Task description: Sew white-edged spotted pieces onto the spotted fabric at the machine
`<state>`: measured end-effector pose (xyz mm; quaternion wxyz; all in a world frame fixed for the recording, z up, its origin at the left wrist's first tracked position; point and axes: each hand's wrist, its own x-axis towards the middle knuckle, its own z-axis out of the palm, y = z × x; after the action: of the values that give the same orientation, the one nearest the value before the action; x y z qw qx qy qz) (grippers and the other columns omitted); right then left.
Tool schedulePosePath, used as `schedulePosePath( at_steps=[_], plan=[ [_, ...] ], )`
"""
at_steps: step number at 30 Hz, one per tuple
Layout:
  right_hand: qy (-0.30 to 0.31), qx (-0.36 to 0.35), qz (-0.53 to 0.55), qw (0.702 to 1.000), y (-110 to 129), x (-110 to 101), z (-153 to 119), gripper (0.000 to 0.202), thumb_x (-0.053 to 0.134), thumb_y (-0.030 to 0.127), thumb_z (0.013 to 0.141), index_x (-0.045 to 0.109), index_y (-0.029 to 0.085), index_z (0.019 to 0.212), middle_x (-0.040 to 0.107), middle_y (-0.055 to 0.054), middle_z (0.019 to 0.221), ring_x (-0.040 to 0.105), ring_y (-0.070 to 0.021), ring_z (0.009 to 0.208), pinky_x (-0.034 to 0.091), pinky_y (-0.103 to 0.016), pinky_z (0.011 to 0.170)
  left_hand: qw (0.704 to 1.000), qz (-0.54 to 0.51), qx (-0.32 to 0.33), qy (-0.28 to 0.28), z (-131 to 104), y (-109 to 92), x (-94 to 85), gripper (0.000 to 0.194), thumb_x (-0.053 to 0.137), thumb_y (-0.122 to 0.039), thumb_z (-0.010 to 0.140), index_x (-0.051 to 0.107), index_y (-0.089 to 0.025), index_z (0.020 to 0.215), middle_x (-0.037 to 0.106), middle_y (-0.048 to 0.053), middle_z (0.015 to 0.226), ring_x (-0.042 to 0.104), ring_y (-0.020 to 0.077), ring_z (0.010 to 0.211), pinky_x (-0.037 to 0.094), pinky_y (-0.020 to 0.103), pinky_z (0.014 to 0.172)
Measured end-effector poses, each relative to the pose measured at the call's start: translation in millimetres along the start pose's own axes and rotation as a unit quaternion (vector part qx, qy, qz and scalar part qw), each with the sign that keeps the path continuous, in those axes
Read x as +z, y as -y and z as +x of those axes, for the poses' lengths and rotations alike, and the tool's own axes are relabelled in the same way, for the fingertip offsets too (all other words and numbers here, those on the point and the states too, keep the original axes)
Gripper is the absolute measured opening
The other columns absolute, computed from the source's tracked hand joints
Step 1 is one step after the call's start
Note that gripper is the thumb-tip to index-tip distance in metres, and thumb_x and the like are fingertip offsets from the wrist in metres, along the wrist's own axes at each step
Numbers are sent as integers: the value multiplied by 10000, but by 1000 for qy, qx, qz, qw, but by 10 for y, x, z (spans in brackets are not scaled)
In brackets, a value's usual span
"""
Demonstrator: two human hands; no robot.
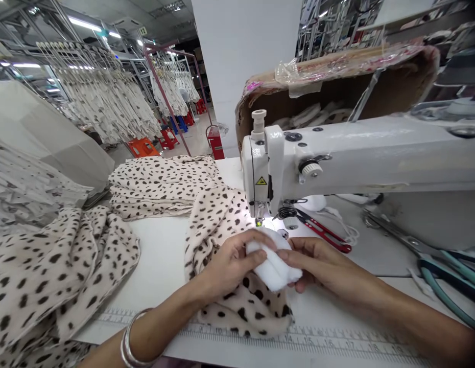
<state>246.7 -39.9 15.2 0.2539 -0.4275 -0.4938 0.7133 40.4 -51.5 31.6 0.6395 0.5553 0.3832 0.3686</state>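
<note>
Both hands pinch a soft white pad (pixel 275 271) just in front of the sewing machine's needle. My left hand (pixel 232 260) grips its left side between thumb and fingers. On the pad's right side, my right hand (pixel 317 260) presses its thumb on top with fingers underneath. Beneath the pad lies a cream fabric piece with dark spots (pixel 218 220), which runs back past the left of the needle. The white sewing machine (pixel 337 153) stands right behind my hands, its lamp lit at the needle. Whether the pad touches the fabric I cannot tell.
Red thread snips (pixel 329 236) lie behind my right hand, with large teal-handled scissors (pixel 432 255) farther right. Spotted fabric piles (pixel 161 184) lie at the left and back. A printed ruler (pixel 314 337) runs along the front edge. A cardboard box (pixel 337 76) stands behind the machine.
</note>
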Motion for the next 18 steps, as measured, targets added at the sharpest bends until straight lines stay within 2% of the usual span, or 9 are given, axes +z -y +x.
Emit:
schedulePosePath(
  at_steps=[2,4,6,10,14,16,18],
  plan=[
    [5,21,20,1000,26,5,-8,446,754,565,754,671,148,892,658,-26,824,614,-109,661,495,-221,607,997,-43,-64,1,32,-2,-22,211,736,-355,836,719,-151,886,639,56,951,583,148,807,472,237,686],
    [9,28,32,999,51,13,-16,455,766,564,738,684,144,893,657,-20,804,591,-88,613,493,-207,597,989,-95,-115,-11,54,-7,-30,231,797,-334,775,732,-142,887,646,59,932,597,142,785,478,235,669],
    [7,32,42,999,62,18,-22,462,781,566,719,687,146,886,651,-13,797,566,-70,581,489,-196,584,982,-128,-135,-13,63,-14,-32,267,841,-291,721,738,-134,911,656,65,932,607,141,789,485,230,671],
    [6,40,60,997,38,15,-22,452,782,563,722,679,148,869,643,-7,766,540,-56,554,479,-180,564,980,-153,-128,15,59,-33,-66,325,868,-224,665,750,-132,953,670,72,937,608,147,807,494,228,685],
    [-11,44,75,996,2,13,-5,417,782,534,741,633,157,841,625,4,737,547,-60,563,461,-166,534,988,-85,-100,77,40,-49,-115,440,835,-169,686,735,-172,1114,662,89,1094,615,190,951,499,262,791],
    [-24,42,86,995,3,14,10,405,789,509,740,606,161,838,617,8,720,547,-64,563,446,-162,512,993,-35,-88,68,26,-43,-103,438,798,-186,729,724,-199,1160,647,89,1131,613,202,978,500,285,825],
    [-32,40,99,994,15,13,19,378,780,468,762,586,166,880,613,15,699,536,-60,547,432,-154,495,997,45,-58,26,3,-21,-64,407,768,-213,760,728,-227,1164,597,96,1202,597,228,1041,511,309,847]
  ],
)
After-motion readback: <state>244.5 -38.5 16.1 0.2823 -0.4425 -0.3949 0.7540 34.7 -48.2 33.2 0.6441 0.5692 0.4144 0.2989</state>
